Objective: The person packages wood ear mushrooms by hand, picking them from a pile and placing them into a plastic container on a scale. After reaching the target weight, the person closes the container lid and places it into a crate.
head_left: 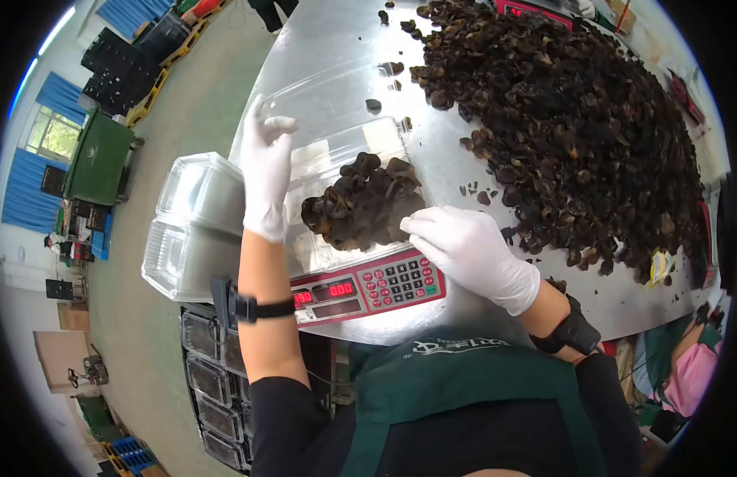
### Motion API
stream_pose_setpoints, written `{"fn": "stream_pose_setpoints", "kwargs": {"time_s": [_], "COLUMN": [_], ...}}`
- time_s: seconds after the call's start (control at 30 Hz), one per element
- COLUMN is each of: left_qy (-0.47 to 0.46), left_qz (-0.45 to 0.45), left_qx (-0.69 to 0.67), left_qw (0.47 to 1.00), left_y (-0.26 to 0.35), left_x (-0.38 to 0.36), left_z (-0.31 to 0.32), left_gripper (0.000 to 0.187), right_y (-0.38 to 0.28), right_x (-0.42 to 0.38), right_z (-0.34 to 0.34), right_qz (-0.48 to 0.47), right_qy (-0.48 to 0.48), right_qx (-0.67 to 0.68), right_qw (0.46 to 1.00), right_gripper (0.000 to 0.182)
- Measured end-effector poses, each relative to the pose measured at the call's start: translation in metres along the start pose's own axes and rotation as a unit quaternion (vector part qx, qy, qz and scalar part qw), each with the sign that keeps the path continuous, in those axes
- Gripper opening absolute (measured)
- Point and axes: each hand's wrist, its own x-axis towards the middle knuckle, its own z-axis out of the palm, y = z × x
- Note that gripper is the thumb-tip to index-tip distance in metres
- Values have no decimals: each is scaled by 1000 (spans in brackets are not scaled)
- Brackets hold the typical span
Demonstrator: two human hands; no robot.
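Observation:
A clear plastic clamshell box (309, 253) lies opened on a red and silver digital scale (384, 288). Dark wood ear mushrooms (360, 203) are heaped inside it. Its transparent lid (337, 83) is folded back on the far side. My left hand (267, 171), in a white glove, is raised at the left edge of the box beside the lid, thumb and fingers apart. My right hand (468, 250), also gloved, is at the box's near right corner, fingertips pinched together against the mushrooms. What lies between them is hidden.
A large pile of wood ear mushrooms (567, 135) covers the right of the metal table (297, 60). Stacked clear boxes (195, 195) stand at the left edge, above a crate of more boxes (209, 378). Another red scale (535, 12) is at the far side.

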Motion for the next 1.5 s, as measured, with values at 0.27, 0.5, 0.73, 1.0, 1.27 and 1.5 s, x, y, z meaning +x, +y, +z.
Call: {"fn": "stream_pose_setpoints", "kwargs": {"time_s": [0.27, 0.5, 0.73, 1.0, 1.27, 1.5], "left_qy": [-170, -59, -156, -10, -95, -149], "left_qz": [191, 247, -223, -226, -212, -194], "left_qx": [242, 245, -178, -368, -346, -183], "left_qw": [936, 936, 946, 902, 909, 952], "left_y": [55, 4, 14, 29, 72, 53], "left_x": [-142, -159, -139, -190, -262, -291], "left_z": [-51, -44, -43, -22, -65, -163], "left_gripper": [56, 49, 62, 68, 77, 84], "right_y": [30, 25, 38, 0, -28, -73], "right_x": [-36, -10, 4, -10, -44, -13], "right_z": [-24, -5, 2, -9, -28, -8], "right_qz": [226, 346, 396, 356, 325, 185], "right_qy": [116, -101, -168, -68, -48, -295], "right_qx": [164, 251, 448, 437, 386, 398], "right_qw": [953, 898, 784, 823, 862, 849], "right_gripper": [13, 39, 33, 26, 20, 13]}}
